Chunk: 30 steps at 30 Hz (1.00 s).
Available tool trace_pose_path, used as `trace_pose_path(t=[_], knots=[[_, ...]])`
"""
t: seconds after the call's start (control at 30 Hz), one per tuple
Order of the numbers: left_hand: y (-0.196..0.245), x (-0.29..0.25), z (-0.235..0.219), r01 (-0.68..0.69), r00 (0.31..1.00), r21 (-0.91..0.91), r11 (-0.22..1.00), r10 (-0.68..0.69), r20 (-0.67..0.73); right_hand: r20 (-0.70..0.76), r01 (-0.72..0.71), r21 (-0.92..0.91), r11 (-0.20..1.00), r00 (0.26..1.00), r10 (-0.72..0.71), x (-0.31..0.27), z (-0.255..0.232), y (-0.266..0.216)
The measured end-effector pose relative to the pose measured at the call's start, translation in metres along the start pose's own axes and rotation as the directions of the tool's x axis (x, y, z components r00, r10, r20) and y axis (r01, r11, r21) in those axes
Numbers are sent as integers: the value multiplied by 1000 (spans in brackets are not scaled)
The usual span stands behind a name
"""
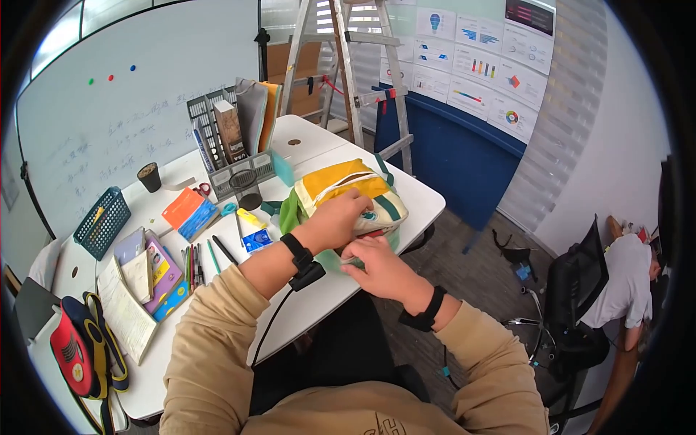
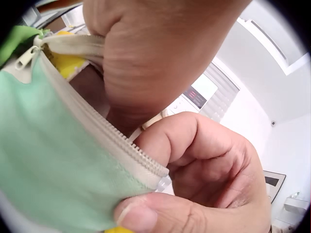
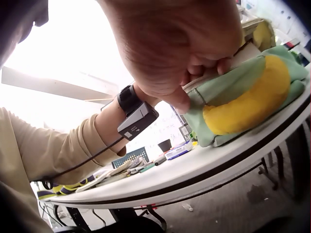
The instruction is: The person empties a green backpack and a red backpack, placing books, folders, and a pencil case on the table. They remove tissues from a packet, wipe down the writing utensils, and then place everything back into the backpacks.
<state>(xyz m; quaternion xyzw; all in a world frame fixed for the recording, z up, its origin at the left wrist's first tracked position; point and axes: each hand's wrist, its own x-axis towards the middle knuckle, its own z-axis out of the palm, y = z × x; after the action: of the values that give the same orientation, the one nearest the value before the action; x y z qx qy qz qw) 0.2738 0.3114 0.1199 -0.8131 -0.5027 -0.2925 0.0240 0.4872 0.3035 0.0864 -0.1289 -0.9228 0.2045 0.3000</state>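
A small backpack (image 1: pixel 391 206) in yellow, cream and green lies on the table. Its mint green front pocket (image 2: pixel 53 150) is unzipped and carries a yellow banana-shaped patch (image 3: pixel 252 104). With thumb and bent fingers, my right hand (image 1: pixel 378 267) pinches the pocket's zipped edge at one end. My left hand (image 1: pixel 337 220) reaches down into the pocket opening, as the left wrist view shows; its fingertips are hidden inside, and I cannot tell whether they hold something. A zip pull (image 2: pixel 25 58) hangs at the opening's far end.
Left of the backpack are a mesh pen cup (image 1: pixel 245 190), a blue packet (image 1: pixel 257 241), pens, and notebooks (image 1: pixel 130 290). A grey file rack (image 1: pixel 217 156) with books stands behind. A red and navy bag (image 1: pixel 80 348) sits at far left. Another person (image 1: pixel 616 283) is at right.
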Motion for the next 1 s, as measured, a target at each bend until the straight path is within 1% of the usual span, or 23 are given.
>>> trace_pose_path(t=[0.07, 0.13, 0.17, 0.2, 0.23, 0.3, 0.33, 0.37, 0.43, 0.47, 0.53, 0.57, 0.6, 0.63, 0.67, 0.7, 0.77, 0.8, 0.87, 0.9, 0.93, 1.0], knots=[[0, -4, 3, 9, 998, 20, 1000, -7, -65, -34, -3, -74, 997, 999, 0, 1, -3, 5], [-5, -13, 1, -14, 993, -49, 999, 8, -114, -89, -20, -140, 990, 996, 7, 6, -10, 11], [-1, -17, -10, -26, 990, -79, 997, 14, -141, -141, -57, -105, 993, 989, 42, 10, -14, 13], [2, -25, -22, 35, 995, -190, 981, -51, -83, -157, -65, -106, 992, 986, 48, 13, -18, 16], [3, -36, -34, 7, 992, -190, 982, -30, -121, -170, -72, -103, 992, 984, 53, 16, -20, 20], [1, -65, -54, -34, 982, -187, 982, -2, -186, -219, -107, -183, 977, 974, 66, 21, -19, 33], [2, -82, -69, -10, 986, -128, 992, -12, -168, -231, -147, -211, 966, 968, 97, 23, -20, 33], [-3, -101, -81, 55, 987, -131, 990, -73, -140, -276, -140, -238, 961, 959, 71, 26, -17, 36], [-16, -142, -108, 179, 978, -132, 975, -191, -88, -313, -139, -398, 907, 950, 8, 31, -14, 22], [-18, -162, -124, 250, 955, -133, 959, -267, -132, -290, -111, -377, 920, 957, -3, 39, -13, 8], [-38, -206, -151, 390, 880, -19, 921, -378, -288, -239, -64, -333, 941, 971, -18, 53, -4, -22], [-45, -227, -166, 458, 834, 20, 889, -421, -355, -181, -47, -182, 982, 983, 13, 62, 4, -33], [-49, -248, -180, 528, 783, 65, 847, -455, -424, -118, -40, -28, 999, 992, 37, 73, 14, -44], [-50, -268, -194, 595, 728, 105, 797, -478, -492, -50, -44, 125, 991, 997, 50, 86, 23, -53], [-57, -288, -202, 652, 668, 136, 746, -481, -567, 13, -14, 161, 987, 1000, 12, 99, 34, -57], [-65, -310, -208, 699, 615, 132, 703, -497, -612, 99, -48, 220, 974, 995, 26, 114, 45, -65], [-77, -347, -218, 788, 520, 119, 604, -549, -654, 272, -125, 318, 940, 962, 36, 146, 67, -81], [-81, -362, -217, 827, 496, 159, 539, -568, -657, 346, -149, 339, 929, 938, 24, 162, 83, -83], [-80, -387, -219, 890, 438, 233, 391, -600, -669, 377, -111, 292, 950, 926, -8, 187, 120, -91], [-76, -398, -219, 904, 410, 213, 370, -611, -677, 390, -88, 269, 959, 921, -25, 199, 138, -96], [-71, -407, -216, 916, 382, 194, 350, -620, -685, 443, -81, 223, 971, 896, -27, 209, 155, -100], [-67, -427, -204, 935, 340, 183, 303, -625, -703, 390, 31, 82, 996, 919, -61, 221, 199, -101]])
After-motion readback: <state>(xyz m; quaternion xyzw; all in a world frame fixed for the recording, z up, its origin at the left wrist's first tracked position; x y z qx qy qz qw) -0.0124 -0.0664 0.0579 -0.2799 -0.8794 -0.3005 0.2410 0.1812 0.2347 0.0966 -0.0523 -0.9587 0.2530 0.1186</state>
